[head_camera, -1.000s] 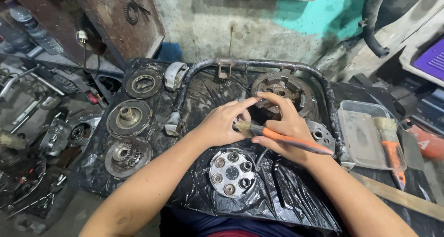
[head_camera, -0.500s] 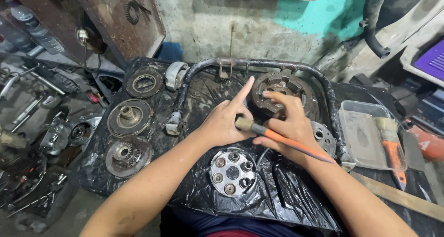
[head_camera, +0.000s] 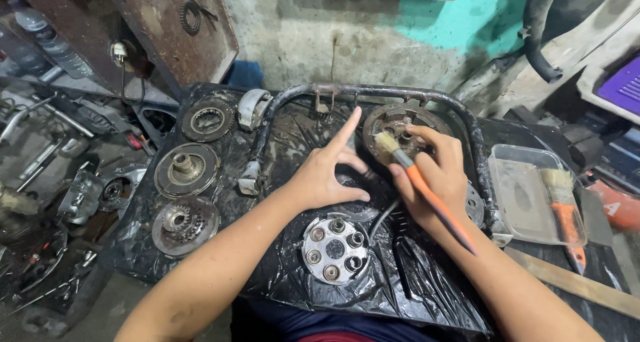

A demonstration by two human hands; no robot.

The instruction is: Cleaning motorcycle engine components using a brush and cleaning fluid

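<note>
The orange-handled brush [head_camera: 427,192] now has its bristles up against the near edge of the round clutch housing [head_camera: 400,125] at the far side of the worktop [head_camera: 413,295]; half a second ago the bristles were lower, near the left hand's knuckles. The right hand [head_camera: 437,175] keeps its grip pressed together around the brush handle, fingers curled over it, with the handle slanting back toward the forearm. The left hand [head_camera: 327,175] stays spread, palm down on the black plastic sheet [head_camera: 287,275], index finger pointing up toward the bent metal tube [head_camera: 360,91]. Just below both hands lies a silver pressure plate [head_camera: 335,249]. To the left sit three round clutch parts [head_camera: 187,169]. To the right, a clear tray [head_camera: 527,189] stands beside a second brush [head_camera: 563,205].
</note>
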